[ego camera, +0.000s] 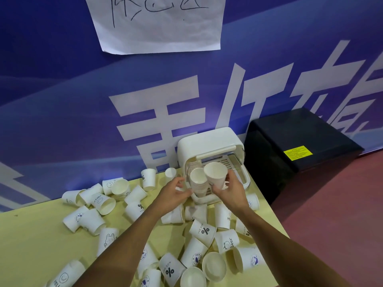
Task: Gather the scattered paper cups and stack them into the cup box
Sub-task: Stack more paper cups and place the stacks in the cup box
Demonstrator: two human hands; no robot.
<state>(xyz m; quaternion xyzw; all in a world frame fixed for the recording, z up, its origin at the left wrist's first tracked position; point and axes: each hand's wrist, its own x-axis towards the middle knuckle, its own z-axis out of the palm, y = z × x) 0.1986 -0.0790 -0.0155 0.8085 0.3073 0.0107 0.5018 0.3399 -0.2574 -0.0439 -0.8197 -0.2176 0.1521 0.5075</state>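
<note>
A white cup box with its clear lid raised stands against the blue wall at the table's far edge. In front of its opening, my left hand grips a stack of nested white cups. My right hand holds a single white cup, tilted with its mouth toward me, just right of the stack's top. Another stack lies inside the box on its left. Several loose paper cups, such as a "%" cup, lie scattered over the yellow table.
A black box with a yellow label stands on the red floor right of the table. A white paper sheet hangs on the blue banner wall. Cups crowd the table around and under both forearms; the table's right edge runs close to the cup box.
</note>
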